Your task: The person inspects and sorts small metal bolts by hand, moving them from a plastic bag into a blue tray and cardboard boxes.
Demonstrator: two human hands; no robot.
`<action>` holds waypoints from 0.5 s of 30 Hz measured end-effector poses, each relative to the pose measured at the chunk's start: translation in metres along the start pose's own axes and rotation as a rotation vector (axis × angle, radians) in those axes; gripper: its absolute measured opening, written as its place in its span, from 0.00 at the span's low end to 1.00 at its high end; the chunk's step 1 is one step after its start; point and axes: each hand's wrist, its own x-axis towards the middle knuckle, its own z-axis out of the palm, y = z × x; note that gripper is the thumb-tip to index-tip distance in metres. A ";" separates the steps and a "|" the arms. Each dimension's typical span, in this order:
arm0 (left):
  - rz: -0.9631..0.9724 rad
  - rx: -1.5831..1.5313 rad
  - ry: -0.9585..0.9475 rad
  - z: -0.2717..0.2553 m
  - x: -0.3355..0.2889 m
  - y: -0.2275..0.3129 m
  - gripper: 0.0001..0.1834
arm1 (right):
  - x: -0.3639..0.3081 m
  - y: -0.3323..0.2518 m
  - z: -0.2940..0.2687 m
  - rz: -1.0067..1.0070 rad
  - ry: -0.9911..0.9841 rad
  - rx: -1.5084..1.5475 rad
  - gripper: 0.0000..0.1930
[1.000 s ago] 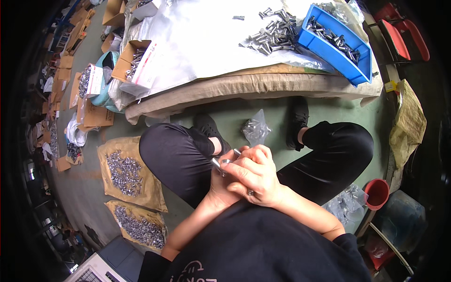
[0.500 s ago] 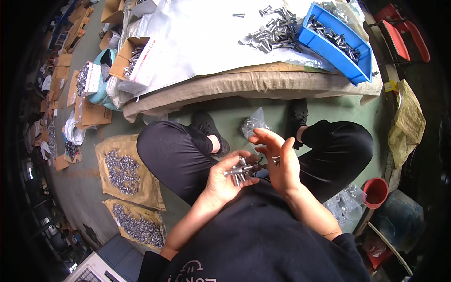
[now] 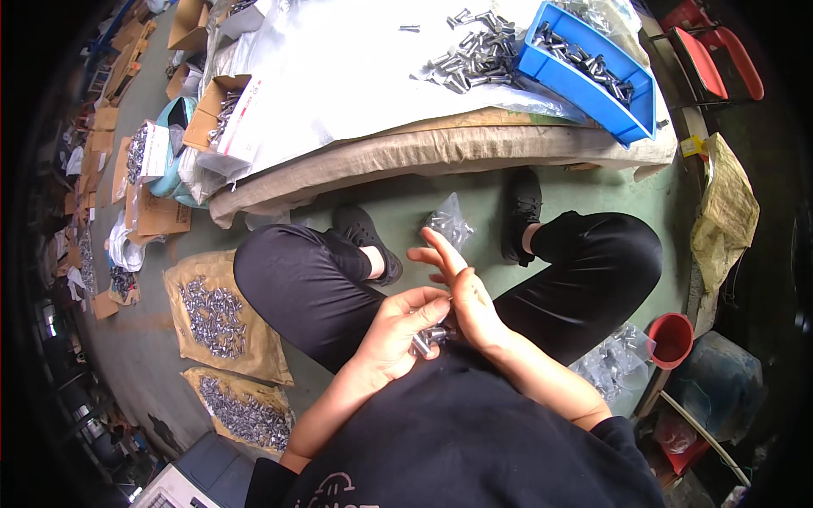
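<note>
In my lap, my left hand (image 3: 391, 337) is curled around several short silvery metal bolts (image 3: 430, 340), whose ends stick out below its fingers. My right hand (image 3: 472, 315) is tilted against the left one, its palm close to the bolts. The right hand's fingers stretch out and away, and I see nothing gripped in them. Where the two hands meet, the left fingertips and part of the bolts are hidden. Beyond the hands, a clear plastic bag (image 3: 449, 222) with metal pieces stands on the floor between my shoes.
A cloth-edged table (image 3: 339, 85) ahead bears a pile of bolts (image 3: 476, 55) and a blue bin (image 3: 542, 63) of bolts. To the left, bolts lie on two brown sacks (image 3: 262, 356), near cardboard boxes (image 3: 157, 212). A red bucket (image 3: 671, 340) and plastic bags (image 3: 611, 364) stand at right.
My hands have come together: the right has moved left against the left hand. The left fingers have closed over the bolts, which lay exposed before. The view has shifted slightly.
</note>
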 end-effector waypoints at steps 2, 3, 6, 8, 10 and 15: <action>0.039 -0.001 0.012 -0.001 -0.001 0.001 0.10 | -0.001 0.000 0.000 -0.093 0.050 -0.147 0.47; 0.038 -0.001 0.012 0.000 -0.002 0.002 0.10 | -0.002 0.002 -0.004 -0.092 0.051 -0.147 0.47; 0.149 0.065 0.139 0.005 -0.009 0.009 0.12 | -0.007 0.007 -0.019 -0.181 0.120 0.100 0.42; 0.201 0.166 0.160 0.004 -0.012 0.012 0.12 | -0.013 -0.005 -0.019 -0.155 0.124 0.163 0.26; 0.276 0.332 0.190 0.006 -0.015 0.014 0.12 | -0.018 -0.015 -0.014 -0.109 0.123 0.127 0.19; 0.376 0.465 0.230 0.012 -0.021 0.013 0.12 | -0.023 -0.022 -0.008 -0.015 0.186 0.126 0.09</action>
